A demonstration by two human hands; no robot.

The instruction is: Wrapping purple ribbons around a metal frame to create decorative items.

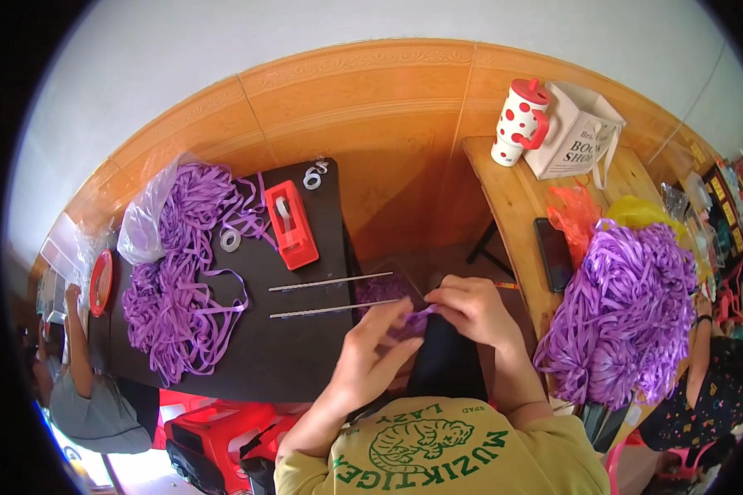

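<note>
Above my lap, a purple ribbon (419,315) runs between my two hands. My right hand (473,308) pinches its end between thumb and forefinger. The thumb and fingers of my left hand (375,351) curve around the ribbon, slightly blurred, with purple showing between them. Just left of the hands, two thin metal rods (330,283) stick out over the edge of the black table (297,355). More purple material (380,290) shows beneath their ends, partly hidden by my left hand.
A red tape dispenser (292,227), white tape rolls (229,240) and a purple ribbon heap (173,318) lie on the black table. The wooden table at right holds another ribbon heap (623,313), a phone (553,254), a spotted tumbler (520,124) and a bag (574,136). People sit at both sides.
</note>
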